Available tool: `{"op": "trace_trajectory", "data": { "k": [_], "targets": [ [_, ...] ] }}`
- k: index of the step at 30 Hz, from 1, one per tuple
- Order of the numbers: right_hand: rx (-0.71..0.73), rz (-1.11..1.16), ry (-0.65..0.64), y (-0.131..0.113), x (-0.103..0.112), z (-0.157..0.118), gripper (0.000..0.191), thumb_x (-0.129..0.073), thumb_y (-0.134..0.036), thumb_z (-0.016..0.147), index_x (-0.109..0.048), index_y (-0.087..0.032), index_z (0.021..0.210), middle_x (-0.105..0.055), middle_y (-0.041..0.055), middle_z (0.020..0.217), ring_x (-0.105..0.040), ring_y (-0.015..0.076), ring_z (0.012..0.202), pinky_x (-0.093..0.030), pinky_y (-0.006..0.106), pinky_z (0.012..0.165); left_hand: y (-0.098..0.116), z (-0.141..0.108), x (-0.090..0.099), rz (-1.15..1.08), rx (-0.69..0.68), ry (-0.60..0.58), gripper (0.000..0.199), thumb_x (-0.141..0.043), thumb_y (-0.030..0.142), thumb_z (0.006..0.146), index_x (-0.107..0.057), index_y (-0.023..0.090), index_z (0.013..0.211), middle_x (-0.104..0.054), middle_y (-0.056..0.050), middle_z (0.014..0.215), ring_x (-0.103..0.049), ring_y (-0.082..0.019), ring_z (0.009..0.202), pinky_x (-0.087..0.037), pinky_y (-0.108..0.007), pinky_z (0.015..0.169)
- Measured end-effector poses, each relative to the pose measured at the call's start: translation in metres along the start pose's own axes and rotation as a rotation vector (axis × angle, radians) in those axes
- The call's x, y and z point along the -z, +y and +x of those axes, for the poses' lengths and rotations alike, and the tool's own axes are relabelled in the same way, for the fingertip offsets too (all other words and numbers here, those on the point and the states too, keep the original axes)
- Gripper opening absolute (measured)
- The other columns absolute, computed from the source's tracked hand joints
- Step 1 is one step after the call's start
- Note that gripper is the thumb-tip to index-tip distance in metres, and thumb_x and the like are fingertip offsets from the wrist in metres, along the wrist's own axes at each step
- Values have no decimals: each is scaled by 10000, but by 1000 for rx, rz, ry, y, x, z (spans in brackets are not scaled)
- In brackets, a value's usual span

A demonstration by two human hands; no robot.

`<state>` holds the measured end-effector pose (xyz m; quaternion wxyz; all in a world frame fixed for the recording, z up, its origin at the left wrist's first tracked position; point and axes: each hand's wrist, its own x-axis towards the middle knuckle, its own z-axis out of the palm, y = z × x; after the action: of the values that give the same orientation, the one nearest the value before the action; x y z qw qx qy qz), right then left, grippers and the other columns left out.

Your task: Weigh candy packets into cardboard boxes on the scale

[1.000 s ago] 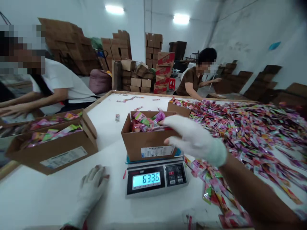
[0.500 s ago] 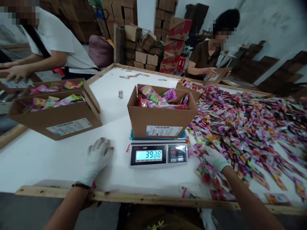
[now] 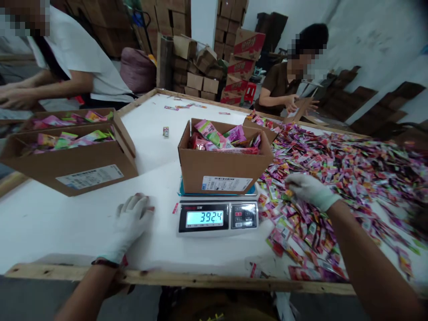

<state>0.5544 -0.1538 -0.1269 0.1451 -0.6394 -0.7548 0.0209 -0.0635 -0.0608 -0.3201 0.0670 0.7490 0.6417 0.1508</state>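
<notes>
My left hand, in a white glove, rests on the white tabletop with its fingers spread and holds nothing. My right hand, gloved too, is over the near left part of a heap of small colourful wrapped packets. Its fingers are curled together and point left; whatever is between them is hidden. Between my hands stands a digital scale whose display reads 392.4. On its pan sits an open cardboard box filled with similar packets, a white label on its front.
Left of the scale, two open boxes of packets stand side by side. A small object lies behind them on the table. A wooden rail edges the table. Two co-workers are across it, one holding a cardboard piece.
My right hand has moved up and to the right over the heap. The scale display has gone from a blurred reading to 392.4. My left hand stays on the table.
</notes>
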Motion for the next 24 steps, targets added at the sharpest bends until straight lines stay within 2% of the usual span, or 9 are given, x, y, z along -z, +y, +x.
{"op": "trace_trajectory", "data": {
  "k": [2, 5, 7, 10, 13, 16, 18, 20, 24],
  "targets": [
    [6, 62, -5, -25, 57, 26, 201, -634, -285, 954, -814, -197, 971, -824, 53, 889, -755, 189, 765, -607, 293, 731, 0, 1, 1, 4, 8, 21, 545, -397, 431, 1074, -685, 111, 1407, -605, -237, 1639, -502, -418, 1606, -426, -641, 1316],
    [133, 183, 0, -90, 140, 74, 181, -705, -345, 978, -811, -198, 989, -768, 10, 801, -703, 152, 678, -587, 272, 675, -3, 4, -1, 11, 13, 33, 585, -367, 435, 1046, -711, 91, 1371, -606, -267, 1634, -536, -439, 1582, -461, -673, 1282],
    [296, 281, -25, -144, 174, 110, 122, -779, -295, 964, -809, -185, 1008, -793, 6, 862, -744, 144, 733, -610, 258, 721, -8, 6, -4, 32, 21, 17, 610, -347, 449, 1046, -716, 109, 1393, -604, -250, 1649, -540, -413, 1591, -465, -646, 1296],
    [377, 297, -211, -217, 179, 161, 160, -806, -161, 961, -811, -147, 1120, -764, -46, 791, -752, 124, 680, -632, 244, 723, -20, 8, -9, 78, 38, 0, 608, -330, 436, 1060, -704, 150, 1446, -594, -200, 1683, -527, -358, 1620, -448, -582, 1334],
    [460, 140, -276, -255, 157, 193, 401, -861, -140, 910, -795, -86, 1302, -766, -80, 850, -754, 105, 771, -653, 265, 821, -32, 9, -12, 86, 35, -10, 614, -328, 437, 1059, -700, 161, 1464, -589, -175, 1699, -525, -333, 1628, -441, -541, 1350],
    [580, 136, -13, -238, 142, 188, 560, -884, -293, 922, -761, -62, 1417, -819, 27, 1146, -755, 147, 996, -649, 343, 982, -38, 8, -12, 56, 28, -28, 645, -336, 475, 1041, -701, 162, 1470, -580, -172, 1708, -533, -333, 1620, -438, -531, 1361],
    [533, 257, 216, -196, 134, 167, 537, -799, -414, 1002, -753, -92, 1430, -818, 85, 1217, -757, 186, 1030, -652, 381, 996, -35, 7, -10, 22, 36, -9, 618, -357, 481, 1029, -710, 187, 1442, -598, -160, 1693, -536, -334, 1614, -432, -543, 1366],
    [334, 303, 356, -139, 115, 137, 468, -702, -481, 1055, -770, -139, 1367, -818, 87, 1168, -755, 209, 1009, -648, 386, 968, -26, 5, -6, -49, 55, 24, 572, -397, 468, 1001, -722, 195, 1384, -626, -169, 1659, -538, -358, 1606, -416, -581, 1367],
    [-94, 154, 160, -34, 13, 65, 385, -611, -450, 1033, -813, -170, 1204, -821, 112, 1111, -749, 262, 1015, -625, 410, 982, -7, 1, 1, -190, 85, 25, 544, -444, 471, 965, -721, 158, 1313, -617, -230, 1645, -490, -407, 1635, -349, -645, 1393]
  ]
}}
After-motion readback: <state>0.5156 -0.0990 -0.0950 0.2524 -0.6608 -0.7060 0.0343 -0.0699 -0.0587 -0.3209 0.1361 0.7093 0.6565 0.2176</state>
